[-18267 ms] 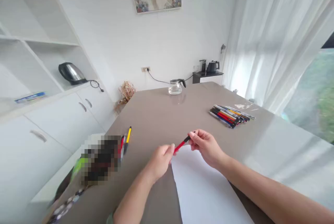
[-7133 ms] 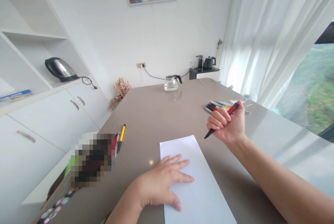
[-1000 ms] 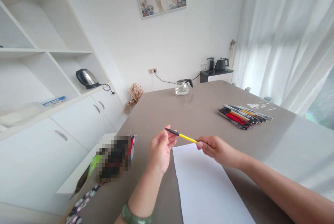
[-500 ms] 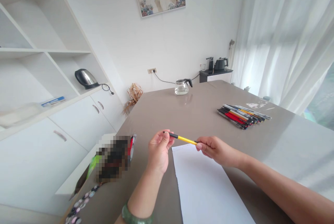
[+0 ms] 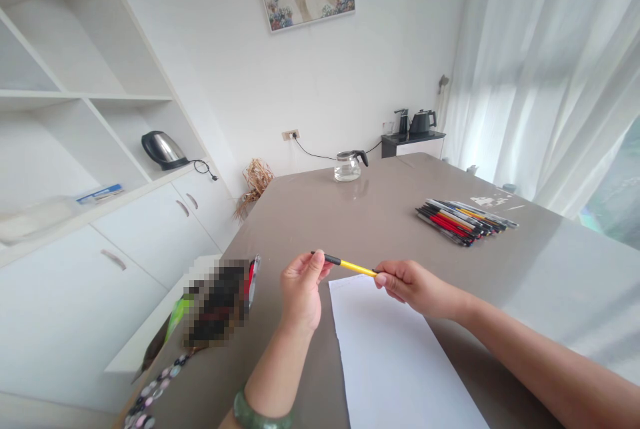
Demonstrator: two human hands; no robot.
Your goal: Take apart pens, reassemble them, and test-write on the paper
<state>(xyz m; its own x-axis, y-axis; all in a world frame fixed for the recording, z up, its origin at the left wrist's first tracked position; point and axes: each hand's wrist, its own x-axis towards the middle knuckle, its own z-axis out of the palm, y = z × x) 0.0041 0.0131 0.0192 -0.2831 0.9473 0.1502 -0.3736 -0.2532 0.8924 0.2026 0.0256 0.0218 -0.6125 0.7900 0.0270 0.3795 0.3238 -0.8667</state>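
A yellow pen [image 5: 356, 268] with a black grip section is held level above the far edge of a white sheet of paper [image 5: 395, 355]. My left hand [image 5: 304, 289] pinches its black end between thumb and fingers. At the other end, my right hand [image 5: 413, 287] is closed around the pen's tail. The very tip is partly covered by my left thumb. Beyond my right hand lies a pile of pens [image 5: 463, 221] in red, black, yellow and white.
A glass pot [image 5: 347, 167] with clear liquid stands at the table's [image 5: 310, 215] far side. On the left edge are a pixelated dark item [image 5: 217, 302] and a beaded strap [image 5: 157, 385]. Shelves with a steel kettle [image 5: 165, 150] stand at left.
My left thumb has shifted slightly up and over the pen's black end. The pen and my right hand stay nearly in place.
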